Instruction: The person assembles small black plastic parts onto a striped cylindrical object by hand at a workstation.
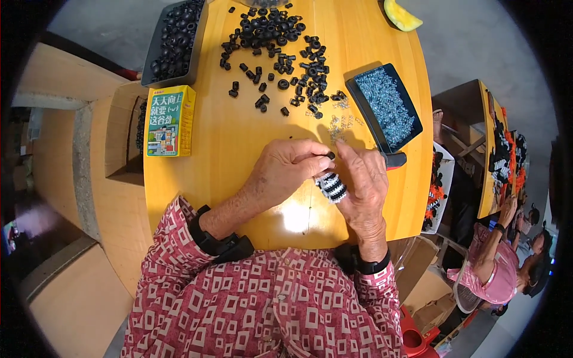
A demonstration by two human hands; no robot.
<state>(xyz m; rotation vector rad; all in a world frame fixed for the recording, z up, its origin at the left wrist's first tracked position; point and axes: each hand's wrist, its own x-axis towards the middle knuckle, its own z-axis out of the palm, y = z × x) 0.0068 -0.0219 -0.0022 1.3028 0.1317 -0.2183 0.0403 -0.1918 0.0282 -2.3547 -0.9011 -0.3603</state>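
over the yellow wooden worktop [239, 131], the left-hand grip [291, 164] pinches a small black bead-like piece [330, 155], with a striped black-and-white textured piece [331, 187] against the right-hand grip [365, 185].

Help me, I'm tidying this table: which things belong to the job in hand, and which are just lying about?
Belonging, it seems:
held striped piece
loose black pieces
bin of black pieces
tray of clear pieces
loose clear pieces

Lying about, apparently:
green-and-yellow carton
yellow fruit wedge
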